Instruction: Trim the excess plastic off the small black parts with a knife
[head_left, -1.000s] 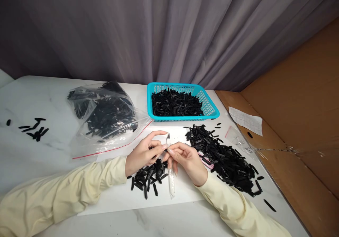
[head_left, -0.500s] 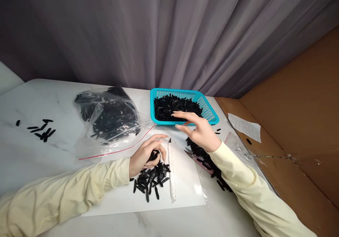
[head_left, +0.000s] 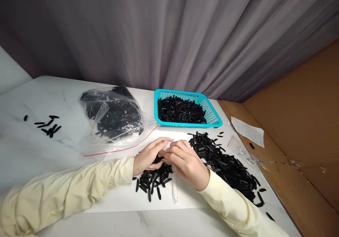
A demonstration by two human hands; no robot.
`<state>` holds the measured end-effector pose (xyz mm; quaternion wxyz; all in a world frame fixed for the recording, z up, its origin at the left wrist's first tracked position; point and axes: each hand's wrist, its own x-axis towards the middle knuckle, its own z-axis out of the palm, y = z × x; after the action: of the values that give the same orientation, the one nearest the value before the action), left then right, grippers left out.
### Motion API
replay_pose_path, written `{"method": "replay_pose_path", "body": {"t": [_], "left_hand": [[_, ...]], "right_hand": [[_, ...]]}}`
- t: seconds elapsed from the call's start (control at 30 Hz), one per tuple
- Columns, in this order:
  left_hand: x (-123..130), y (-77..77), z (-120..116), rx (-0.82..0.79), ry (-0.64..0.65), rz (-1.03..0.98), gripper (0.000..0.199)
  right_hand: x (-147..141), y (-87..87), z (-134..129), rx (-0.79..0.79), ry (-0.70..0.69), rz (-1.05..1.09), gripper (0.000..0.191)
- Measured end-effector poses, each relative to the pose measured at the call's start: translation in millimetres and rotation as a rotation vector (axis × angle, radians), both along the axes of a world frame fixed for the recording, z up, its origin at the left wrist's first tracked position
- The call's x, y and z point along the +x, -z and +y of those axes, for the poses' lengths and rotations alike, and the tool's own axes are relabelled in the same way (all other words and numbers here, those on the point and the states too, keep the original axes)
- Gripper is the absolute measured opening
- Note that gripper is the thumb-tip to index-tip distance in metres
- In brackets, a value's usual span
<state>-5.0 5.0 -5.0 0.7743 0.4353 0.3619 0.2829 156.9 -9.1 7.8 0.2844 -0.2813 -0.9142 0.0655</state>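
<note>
My left hand (head_left: 148, 156) curls around some small black strips, just above a little pile of black strips (head_left: 152, 181) on a white sheet of paper (head_left: 111, 200). Against its fingertips is my right hand (head_left: 187, 162), its fingers bent and drawn together; whatever sits between them is hidden. Below the right hand shows the lower end of a slim white stick (head_left: 175, 191), its upper part covered. Right of that hand spreads a larger heap of black strips (head_left: 227, 168).
A blue basket (head_left: 185, 125) of black strips stands behind the hands. To its left lies a clear zip bag (head_left: 113, 115) with more strips. Some loose strips (head_left: 50, 126) lie far left. A paper slip (head_left: 247, 131) and brown board (head_left: 299, 124) are at right.
My right hand has come from the basket's front edge down and toward me to meet my left hand. The left hand stays over the little pile, and the scissors are now mostly hidden.
</note>
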Motion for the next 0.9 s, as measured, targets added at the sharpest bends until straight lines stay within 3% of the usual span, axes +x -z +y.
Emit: {"method": "replay_pose_path", "body": {"t": [0.1,0.23,0.37,0.9], "left_hand": [[0,1.5,0,0.055,0.069,0.012,0.042],[1,1.9,-2,0.119,0.124,0.039,0.040],[0,2.4,-5,0.138,0.138,0.045,0.038],[1,-0.4,-2,0.145,0.067,0.045,0.040]], "right_hand": [[7,0.5,-6,-0.231,0.117,0.180,0.015],[12,7.7,-14,-0.751,0.277,0.433,0.018],[9,16.1,-17,-1.122,0.274,0.631,0.026],[6,21.9,-19,-1.180,0.265,0.810,0.026]]}}
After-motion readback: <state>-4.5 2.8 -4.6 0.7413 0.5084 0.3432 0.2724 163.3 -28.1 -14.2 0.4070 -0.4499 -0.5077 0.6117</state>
